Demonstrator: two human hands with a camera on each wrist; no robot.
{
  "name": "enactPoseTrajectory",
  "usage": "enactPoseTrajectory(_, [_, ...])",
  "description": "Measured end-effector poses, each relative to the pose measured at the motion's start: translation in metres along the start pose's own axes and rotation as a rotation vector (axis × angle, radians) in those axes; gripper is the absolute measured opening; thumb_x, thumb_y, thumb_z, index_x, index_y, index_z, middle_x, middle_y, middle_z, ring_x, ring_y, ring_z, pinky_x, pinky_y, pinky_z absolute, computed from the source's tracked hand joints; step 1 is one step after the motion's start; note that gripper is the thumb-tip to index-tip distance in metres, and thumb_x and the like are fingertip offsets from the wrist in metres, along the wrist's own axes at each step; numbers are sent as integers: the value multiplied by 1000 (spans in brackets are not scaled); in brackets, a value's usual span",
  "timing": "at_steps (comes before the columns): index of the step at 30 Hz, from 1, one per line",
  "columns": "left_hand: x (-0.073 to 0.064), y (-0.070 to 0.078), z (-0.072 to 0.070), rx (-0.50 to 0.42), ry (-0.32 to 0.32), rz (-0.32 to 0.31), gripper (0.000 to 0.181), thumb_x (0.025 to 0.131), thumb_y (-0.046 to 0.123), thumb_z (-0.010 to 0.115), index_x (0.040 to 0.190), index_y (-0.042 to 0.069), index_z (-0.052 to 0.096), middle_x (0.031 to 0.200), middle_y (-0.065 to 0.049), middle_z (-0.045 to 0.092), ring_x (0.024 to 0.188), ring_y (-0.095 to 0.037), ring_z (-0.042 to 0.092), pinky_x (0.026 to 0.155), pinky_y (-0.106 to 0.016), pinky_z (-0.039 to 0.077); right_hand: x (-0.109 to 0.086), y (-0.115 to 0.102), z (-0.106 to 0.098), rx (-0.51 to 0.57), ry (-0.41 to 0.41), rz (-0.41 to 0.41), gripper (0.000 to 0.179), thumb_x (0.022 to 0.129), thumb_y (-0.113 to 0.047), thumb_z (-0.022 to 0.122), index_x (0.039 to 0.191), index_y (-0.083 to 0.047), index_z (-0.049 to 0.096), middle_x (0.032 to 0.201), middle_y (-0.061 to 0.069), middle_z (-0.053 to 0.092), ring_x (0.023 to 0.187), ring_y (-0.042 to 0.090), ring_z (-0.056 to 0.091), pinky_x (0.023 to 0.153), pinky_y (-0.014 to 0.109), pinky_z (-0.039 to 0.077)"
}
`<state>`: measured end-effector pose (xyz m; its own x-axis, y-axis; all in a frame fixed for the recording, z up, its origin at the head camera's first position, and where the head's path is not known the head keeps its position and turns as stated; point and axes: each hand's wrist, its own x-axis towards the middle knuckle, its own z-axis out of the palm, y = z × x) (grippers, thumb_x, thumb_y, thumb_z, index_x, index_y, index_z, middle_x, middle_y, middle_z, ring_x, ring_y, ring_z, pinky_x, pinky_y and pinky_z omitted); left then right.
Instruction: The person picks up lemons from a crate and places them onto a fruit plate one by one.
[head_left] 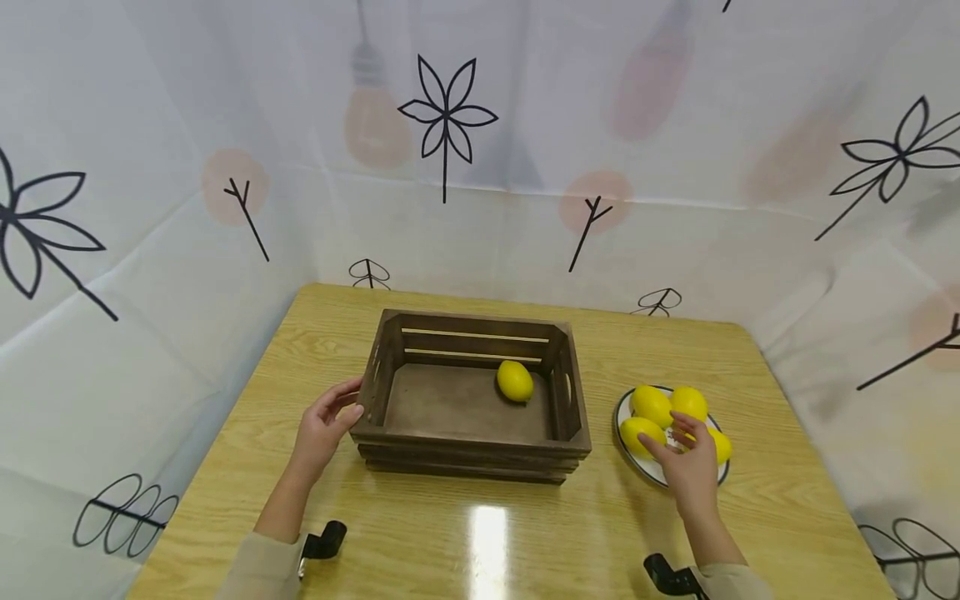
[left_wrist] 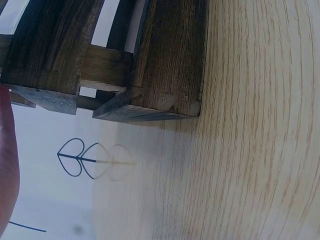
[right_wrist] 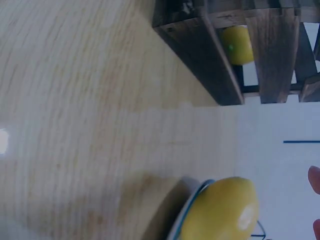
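Note:
A dark brown wooden crate stands mid-table with one lemon inside, towards its right end. My left hand rests against the crate's left side, thumb near the front corner and fingers farther back. In the left wrist view part of that hand borders the slatted crate. Over the rimmed plate on the right hovers my right hand, thumb and fingers apart. Several lemons lie on the plate, one partly hidden behind the hand. The right wrist view shows a lemon close by.
The wooden table carries the crate and the plate, with a gap of tabletop between them. Patterned cloth hangs behind and at both sides. Black mounts sit at both wrists.

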<state>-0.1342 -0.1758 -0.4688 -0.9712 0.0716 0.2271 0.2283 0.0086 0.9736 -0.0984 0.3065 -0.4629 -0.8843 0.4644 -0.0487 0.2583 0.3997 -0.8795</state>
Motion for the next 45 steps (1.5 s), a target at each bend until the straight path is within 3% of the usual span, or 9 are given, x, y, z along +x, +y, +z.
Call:
enactPoseTrajectory(22, [0, 0, 0, -1, -8, 11, 41, 91, -1, 55, 130, -10, 46, 122, 5, 54, 109, -11, 50, 87, -18, 43, 3, -46, -1, 57, -21, -16, 63, 81, -22, 74, 133, -7, 42, 132, 8, 38, 115, 25, 42, 77, 11, 41])
enactPoseTrajectory(45, [0, 1, 0, 10, -10, 3, 41, 91, 0, 56, 130, -9, 46, 122, 3, 54, 108, -11, 50, 87, -17, 43, 11, -84, 9, 94, -49, -114, 60, 81, -22, 74, 132, -11, 45, 129, 3, 42, 104, 15, 47, 78, 15, 42])
